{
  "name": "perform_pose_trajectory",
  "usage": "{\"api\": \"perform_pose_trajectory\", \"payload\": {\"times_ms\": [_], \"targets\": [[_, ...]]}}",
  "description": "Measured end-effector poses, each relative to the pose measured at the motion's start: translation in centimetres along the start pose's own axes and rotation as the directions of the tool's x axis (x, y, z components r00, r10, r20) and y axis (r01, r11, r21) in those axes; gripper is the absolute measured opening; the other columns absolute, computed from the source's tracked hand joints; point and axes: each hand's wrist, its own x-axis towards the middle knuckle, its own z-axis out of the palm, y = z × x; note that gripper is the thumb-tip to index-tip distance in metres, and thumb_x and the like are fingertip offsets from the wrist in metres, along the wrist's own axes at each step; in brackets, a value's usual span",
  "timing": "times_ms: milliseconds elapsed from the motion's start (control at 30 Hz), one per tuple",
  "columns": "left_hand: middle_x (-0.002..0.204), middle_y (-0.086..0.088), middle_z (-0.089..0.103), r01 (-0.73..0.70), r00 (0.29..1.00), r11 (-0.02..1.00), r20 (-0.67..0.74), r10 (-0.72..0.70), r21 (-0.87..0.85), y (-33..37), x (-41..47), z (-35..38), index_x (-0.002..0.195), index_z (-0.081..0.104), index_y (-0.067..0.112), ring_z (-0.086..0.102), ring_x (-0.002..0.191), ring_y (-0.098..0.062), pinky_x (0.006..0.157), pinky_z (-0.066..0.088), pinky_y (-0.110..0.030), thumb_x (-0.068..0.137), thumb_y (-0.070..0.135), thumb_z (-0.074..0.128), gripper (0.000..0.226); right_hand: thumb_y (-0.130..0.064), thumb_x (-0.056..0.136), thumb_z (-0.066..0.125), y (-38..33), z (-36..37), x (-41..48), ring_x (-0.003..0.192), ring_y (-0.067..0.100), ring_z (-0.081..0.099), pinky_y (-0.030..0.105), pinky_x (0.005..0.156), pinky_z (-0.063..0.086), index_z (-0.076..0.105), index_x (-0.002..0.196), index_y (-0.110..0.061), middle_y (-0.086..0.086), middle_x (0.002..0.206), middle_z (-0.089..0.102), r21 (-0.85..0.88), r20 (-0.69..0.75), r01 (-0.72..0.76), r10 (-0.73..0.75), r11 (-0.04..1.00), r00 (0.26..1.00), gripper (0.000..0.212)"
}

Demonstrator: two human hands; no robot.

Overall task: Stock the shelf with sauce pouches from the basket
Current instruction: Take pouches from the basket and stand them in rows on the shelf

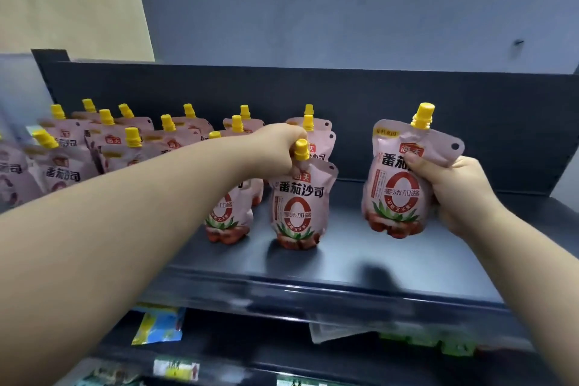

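Pinched a sauce pouch (297,207) by its neck with the left hand (279,147), upright at the front of the dark shelf (344,263), beside rows of pouches (109,147). Clasped a second pouch (396,188) round its side with the right hand (454,194), upright, further right along the shelf.

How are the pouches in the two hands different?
The left hand pinches the left pink plastic sauce pouch by its neck, beside other pouches. The right hand grips the right pink plastic sauce pouch by its side, apart from them. Both upright, yellow-capped, same label.
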Motion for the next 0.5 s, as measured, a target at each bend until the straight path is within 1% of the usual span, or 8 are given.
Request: {"api": "perform_pose_trajectory", "payload": {"times_ms": [67, 100, 233, 267, 300, 367, 400, 500], "targets": [[0.085, 0.003, 0.056, 0.028, 0.999, 0.999, 0.024, -0.028, 0.02, 0.3, 0.1, -0.2, 0.093, 0.055, 0.016, 0.054, 0.078, -0.013, 0.055, 0.041, -0.023, 0.081, 0.009, 0.068, 0.019, -0.014, 0.085, 0.065, 0.5, -0.2, 0.9, 0.071, 0.021, 0.073, 0.035, 0.06, 0.059, 0.068, 0.087, -0.013, 0.001, 0.077, 0.075, 0.019, 0.017, -0.011, 0.011, 1.0, 1.0, 0.004], [0.088, 0.002, 0.058, 0.042, 0.998, 0.999, 0.035, -0.043, 0.021, 0.5, 0.2, -0.5, 0.094, 0.055, 0.018, 0.056, 0.08, -0.014, 0.056, 0.044, -0.024, 0.079, 0.012, 0.071, 0.022, -0.013, 0.085, 0.065, 0.7, -0.4, 1.3, 0.07, 0.021, 0.073, 0.034, 0.058, 0.058, 0.068, 0.087, -0.013, 0.001, 0.076, 0.075, 0.027, 0.025, -0.018, 0.017, 0.999, 1.0, 0.004], [0.091, 0.007, 0.059, 0.093, 0.994, 0.993, 0.057, -0.089, -0.072, 1.2, 0.0, -1.7, 0.098, 0.057, 0.026, 0.06, 0.077, -0.01, 0.052, 0.049, -0.019, 0.073, 0.018, 0.079, 0.034, -0.012, 0.085, 0.065, 1.7, -0.8, 2.6, 0.069, 0.021, 0.073, 0.034, 0.058, 0.059, 0.068, 0.086, -0.012, 0.002, 0.075, 0.075, 0.029, 0.063, -0.036, 0.034, 0.999, 0.997, 0.003], [0.093, 0.008, 0.059, 0.093, 0.995, 0.992, 0.054, -0.088, -0.084, 1.3, 0.0, -1.9, 0.099, 0.058, 0.027, 0.06, 0.08, -0.01, 0.055, 0.052, -0.021, 0.072, 0.019, 0.079, 0.035, -0.012, 0.085, 0.065, 1.9, -0.8, 2.9, 0.069, 0.022, 0.073, 0.034, 0.057, 0.059, 0.068, 0.085, -0.012, 0.002, 0.074, 0.075, 0.027, 0.074, -0.037, 0.035, 0.999, 0.997, 0.003], [0.097, 0.008, 0.06, 0.089, 0.995, 0.992, 0.051, -0.085, -0.087, 1.5, 0.0, -2.0, 0.1, 0.059, 0.029, 0.061, 0.085, -0.011, 0.062, 0.057, -0.025, 0.072, 0.021, 0.08, 0.037, -0.012, 0.085, 0.065, 2.1, -0.9, 3.4, 0.068, 0.022, 0.073, 0.034, 0.057, 0.059, 0.068, 0.084, -0.011, 0.002, 0.073, 0.075, 0.022, 0.082, -0.04, 0.038, 0.999, 0.996, 0.003], [0.103, 0.007, 0.062, 0.075, 0.996, 0.994, 0.053, -0.071, -0.077, 1.8, 0.0, -2.0, 0.103, 0.06, 0.03, 0.062, 0.092, -0.012, 0.074, 0.059, -0.033, 0.071, 0.025, 0.08, 0.038, -0.013, 0.084, 0.066, 2.5, -1.1, 4.3, 0.068, 0.022, 0.073, 0.034, 0.058, 0.059, 0.068, 0.084, -0.011, 0.002, 0.073, 0.075, 0.011, 0.087, -0.055, 0.054, 0.998, 0.995, 0.003], [0.104, 0.008, 0.064, 0.065, 0.996, 0.996, 0.057, -0.061, -0.067, 2.0, 0.1, -2.0, 0.105, 0.061, 0.029, 0.063, 0.092, -0.011, 0.076, 0.059, -0.033, 0.072, 0.025, 0.08, 0.038, -0.013, 0.084, 0.066, 2.8, -1.1, 4.9, 0.068, 0.022, 0.073, 0.035, 0.059, 0.059, 0.068, 0.084, -0.011, 0.002, 0.073, 0.075, 0.011, 0.085, -0.065, 0.064, 0.998, 0.994, 0.002], [0.102, 0.01, 0.065, 0.047, 0.998, 0.999, 0.051, -0.047, -0.002, 2.5, 0.2, -1.8, 0.11, 0.064, 0.025, 0.061, 0.091, -0.009, 0.077, 0.057, -0.028, 0.076, 0.026, 0.076, 0.037, -0.01, 0.084, 0.067, 3.5, -1.2, 7.1, 0.069, 0.022, 0.073, 0.037, 0.065, 0.058, 0.068, 0.083, -0.01, 0.002, 0.073, 0.075, 0.039, 0.071, -0.089, 0.086, 0.995, 0.994, 0.002]]}}
